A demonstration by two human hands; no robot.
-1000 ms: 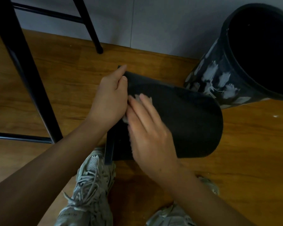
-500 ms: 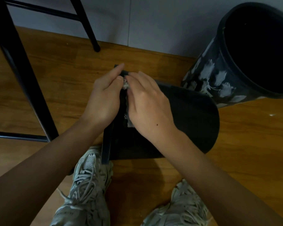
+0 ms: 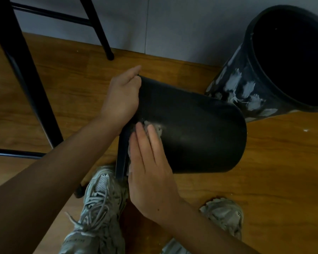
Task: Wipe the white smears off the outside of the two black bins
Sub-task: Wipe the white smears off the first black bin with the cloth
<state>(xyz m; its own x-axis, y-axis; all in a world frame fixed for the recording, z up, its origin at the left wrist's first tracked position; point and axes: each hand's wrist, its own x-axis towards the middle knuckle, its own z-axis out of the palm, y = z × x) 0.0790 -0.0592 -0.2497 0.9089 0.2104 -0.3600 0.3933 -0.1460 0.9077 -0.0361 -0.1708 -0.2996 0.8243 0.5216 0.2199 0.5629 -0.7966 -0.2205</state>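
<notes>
Bins are what need cleaning, and one black bin lies on its side on the wooden floor, its long side running left to right, open end at the left. The left hand grips the rim at the far left. The right hand is nearer, fingers flat and straight, pressing a cloth on the near left part. The other bin, standing far right, has many white smears

Left hand curls in a grip, thumb raised; right hand lies flat, fingers straight, pressing down.
</notes>
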